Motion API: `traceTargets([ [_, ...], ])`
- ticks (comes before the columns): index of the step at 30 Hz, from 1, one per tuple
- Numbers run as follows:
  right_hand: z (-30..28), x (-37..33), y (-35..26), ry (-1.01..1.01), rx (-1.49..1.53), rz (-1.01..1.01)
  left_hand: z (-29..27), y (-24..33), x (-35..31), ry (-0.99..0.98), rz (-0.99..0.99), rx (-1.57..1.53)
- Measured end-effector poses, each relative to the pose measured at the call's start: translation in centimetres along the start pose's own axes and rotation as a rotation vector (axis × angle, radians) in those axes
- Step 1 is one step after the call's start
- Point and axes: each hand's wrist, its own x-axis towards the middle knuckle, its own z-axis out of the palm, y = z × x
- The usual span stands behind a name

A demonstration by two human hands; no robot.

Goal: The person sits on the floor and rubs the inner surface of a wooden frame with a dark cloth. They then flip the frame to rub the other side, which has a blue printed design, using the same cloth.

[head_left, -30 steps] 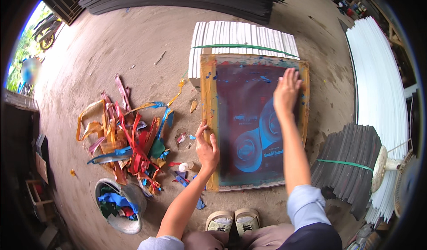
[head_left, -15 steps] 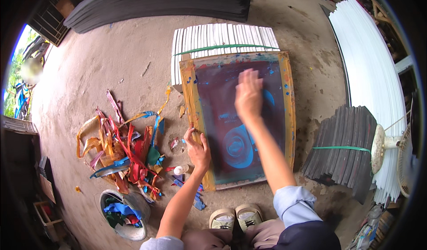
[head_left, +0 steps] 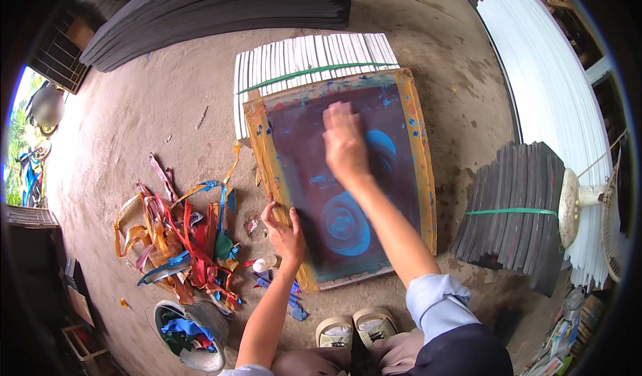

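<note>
A framed printing screen (head_left: pixel 281 168) lies tilted, its far end resting on a bundle of white strips. Tan tape covers its side edges, and blue ring shapes and smears show on the dark mesh. My left hand (head_left: pixel 286 235) grips the left edge of the frame near its lower end, thumb on the mesh side. Over the upper middle of the mesh is my right hand (head_left: pixel 344 145), its fingers stretched forward and flat, blurred at the tips. Whether anything thin lies under that palm is hidden.
Crumpled coloured tape scraps (head_left: pixel 187 235) lie at left, near a small white bottle (head_left: pixel 265 263) and a bucket of rags (head_left: pixel 190 329). The white strip bundle (head_left: pixel 314 58) has a green strap. Dark strips (head_left: pixel 511 209), a fan (head_left: pixel 572 209) and long white sheets (head_left: pixel 535 75) stand at right.
My right hand has shifted slightly across the mesh, still blurred. The whole scene sits further left in the picture as the view turns. My left hand keeps its hold on the frame.
</note>
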Motion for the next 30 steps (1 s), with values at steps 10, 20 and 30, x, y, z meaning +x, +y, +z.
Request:
traceTargets([
  [10,-6.1,2.1,12.0,0.130,-0.248,0.210,0.6,0.6,-0.1,0.002,0.019,-0.004],
  [20,-7.3,3.4,13.1,0.118,-0.220,0.087,0.4,0.2,-0.1,0.002,0.124,0.000],
  [30,-8.1,-6.3,9.7,-0.164,-0.207,-0.070,0.0,-0.3,0.2,0.016,0.109,-0.012],
])
